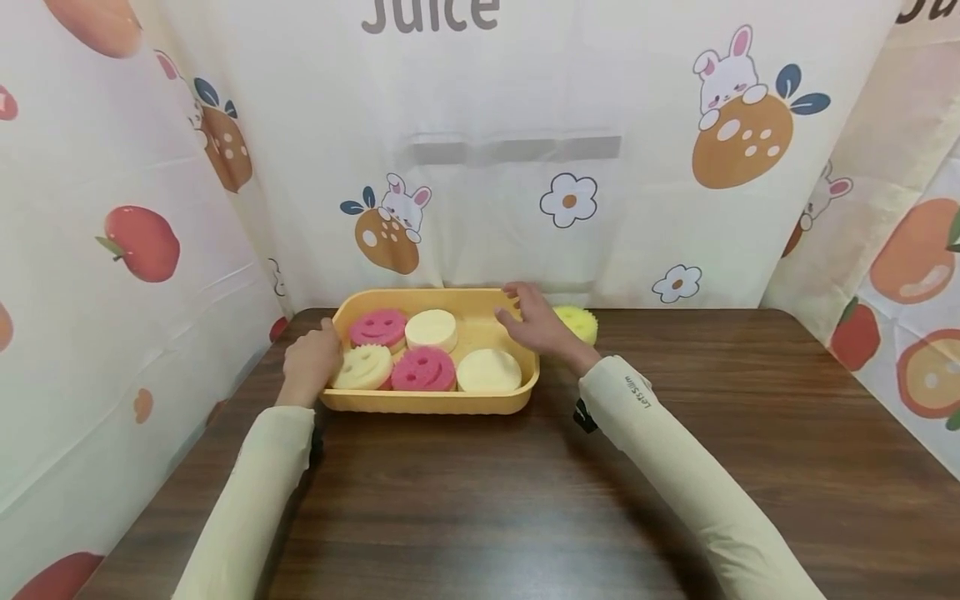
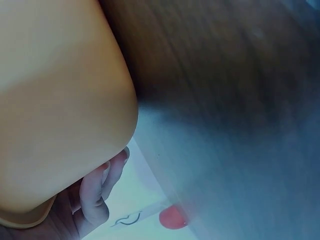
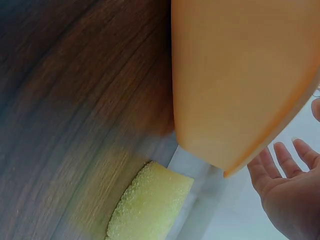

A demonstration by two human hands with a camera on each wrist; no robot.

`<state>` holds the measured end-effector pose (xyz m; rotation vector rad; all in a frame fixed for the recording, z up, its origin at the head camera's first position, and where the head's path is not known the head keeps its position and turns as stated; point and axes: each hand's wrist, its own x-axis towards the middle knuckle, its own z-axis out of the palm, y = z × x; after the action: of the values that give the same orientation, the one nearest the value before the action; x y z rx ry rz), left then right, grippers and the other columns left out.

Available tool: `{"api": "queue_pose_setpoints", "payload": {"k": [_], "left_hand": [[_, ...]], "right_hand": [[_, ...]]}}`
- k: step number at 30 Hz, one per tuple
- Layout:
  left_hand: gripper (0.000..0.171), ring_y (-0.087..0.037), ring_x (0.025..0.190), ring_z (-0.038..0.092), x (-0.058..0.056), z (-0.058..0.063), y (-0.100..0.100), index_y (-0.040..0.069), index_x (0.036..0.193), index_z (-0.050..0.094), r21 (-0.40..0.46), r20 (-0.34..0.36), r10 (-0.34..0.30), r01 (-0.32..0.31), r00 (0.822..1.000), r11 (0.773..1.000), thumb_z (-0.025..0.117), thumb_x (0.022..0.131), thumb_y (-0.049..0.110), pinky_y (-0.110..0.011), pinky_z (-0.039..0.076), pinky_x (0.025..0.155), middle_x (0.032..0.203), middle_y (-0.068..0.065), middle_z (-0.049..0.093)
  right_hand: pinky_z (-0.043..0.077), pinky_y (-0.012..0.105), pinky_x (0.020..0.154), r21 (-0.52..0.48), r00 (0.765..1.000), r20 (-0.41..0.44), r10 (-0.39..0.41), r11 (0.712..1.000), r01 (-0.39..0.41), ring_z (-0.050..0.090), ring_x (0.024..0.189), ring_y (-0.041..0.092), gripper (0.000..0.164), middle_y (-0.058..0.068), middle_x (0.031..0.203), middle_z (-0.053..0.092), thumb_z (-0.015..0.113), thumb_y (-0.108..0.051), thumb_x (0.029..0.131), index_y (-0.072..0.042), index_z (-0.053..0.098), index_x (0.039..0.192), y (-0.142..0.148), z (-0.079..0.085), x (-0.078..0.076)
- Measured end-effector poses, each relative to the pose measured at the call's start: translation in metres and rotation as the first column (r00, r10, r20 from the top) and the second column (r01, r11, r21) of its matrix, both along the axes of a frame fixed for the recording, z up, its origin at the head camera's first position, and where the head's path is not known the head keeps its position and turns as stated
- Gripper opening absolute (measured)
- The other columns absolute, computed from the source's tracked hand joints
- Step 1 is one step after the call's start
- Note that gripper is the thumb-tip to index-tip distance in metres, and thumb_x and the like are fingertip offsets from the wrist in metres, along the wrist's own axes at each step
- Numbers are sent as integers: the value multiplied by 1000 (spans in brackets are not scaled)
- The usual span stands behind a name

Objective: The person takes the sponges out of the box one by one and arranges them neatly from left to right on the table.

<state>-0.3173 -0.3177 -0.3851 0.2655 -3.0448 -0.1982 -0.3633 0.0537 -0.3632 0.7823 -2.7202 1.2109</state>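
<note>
A yellow plastic tray (image 1: 427,402) stands at the back of the table, holding several round sponges. Among them are a pink smiley sponge (image 1: 378,327), a second pink smiley sponge (image 1: 423,369), a pale yellow smiley sponge (image 1: 363,368) and two plain-topped cream sponges, one at the back (image 1: 431,330) and one at front right (image 1: 489,371). My left hand (image 1: 311,360) grips the tray's left side, with bent fingers (image 2: 95,192) against its outer wall. Over the tray's right rim, my right hand (image 1: 538,323) has its fingers spread and holds nothing.
A bright yellow sponge (image 1: 579,323) stands outside the tray, just behind my right wrist. The brown wooden table (image 1: 675,467) ends against a printed cloth backdrop (image 1: 495,208), with more cloth along both sides.
</note>
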Motion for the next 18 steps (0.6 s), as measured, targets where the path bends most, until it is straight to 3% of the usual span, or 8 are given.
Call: {"api": "queue_pose_setpoints", "payload": {"k": [7,18], "left_hand": [[42,-51,93,64,-2,-2,0,-10,133,35,9,8,3,-3,1000,1000,34,103,19,-60,51,75,109,-37,62],[41,-52,95,64,-2,-1,0,-8,132,35,17,17,19,-20,1000,1000,35,103,21,-61,51,75,110,-37,61]], "right_hand": [[41,50,109,39,999,24,21,999,-22,48,132,40,54,22,145,42,50,-35,102,-3,37,144,-6,-3,3],[41,49,110,105,999,-4,53,993,-52,48,132,38,54,19,145,41,49,-35,103,-2,38,144,-14,-8,5]]}}
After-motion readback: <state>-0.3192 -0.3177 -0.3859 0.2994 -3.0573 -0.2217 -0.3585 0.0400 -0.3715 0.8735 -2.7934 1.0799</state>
